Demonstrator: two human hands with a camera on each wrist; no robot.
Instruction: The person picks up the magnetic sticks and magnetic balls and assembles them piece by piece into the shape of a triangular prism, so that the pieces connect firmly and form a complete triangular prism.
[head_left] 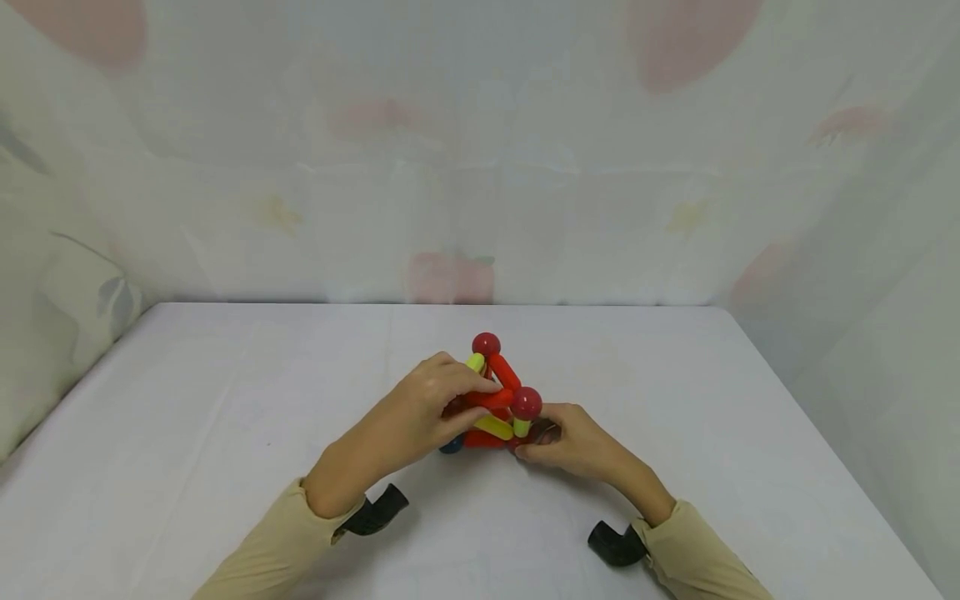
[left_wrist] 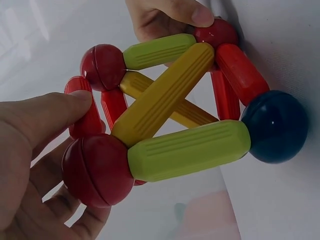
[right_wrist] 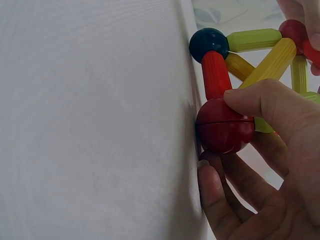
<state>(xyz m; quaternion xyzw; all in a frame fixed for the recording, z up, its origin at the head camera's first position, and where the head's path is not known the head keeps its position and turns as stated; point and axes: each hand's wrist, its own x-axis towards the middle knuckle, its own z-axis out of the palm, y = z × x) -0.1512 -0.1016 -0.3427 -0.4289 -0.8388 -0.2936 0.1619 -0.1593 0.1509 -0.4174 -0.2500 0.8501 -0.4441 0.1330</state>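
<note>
A frame of ridged plastic building rods and balls stands on the table between the hands. In the head view my left hand (head_left: 416,408) reaches over it from the left. It pinches an upper red rod (left_wrist: 84,115) between thumb and fingers, close to a dark red ball (left_wrist: 97,170). My right hand (head_left: 577,446) holds a lower red ball (right_wrist: 225,127) at the frame's near right corner, thumb on top. A yellow rod (left_wrist: 165,92) runs diagonally across one side. Beneath it a yellow-green rod (left_wrist: 192,150) meets a dark blue ball (left_wrist: 278,126), low at the left corner.
A white cloth covers the table (head_left: 225,400). Behind it hangs a pale curtain (head_left: 562,208) with faded fruit prints. Black curved pieces (head_left: 378,510) stick out from both sleeve cuffs. A patterned cushion-like cloth (head_left: 60,317) borders the left edge.
</note>
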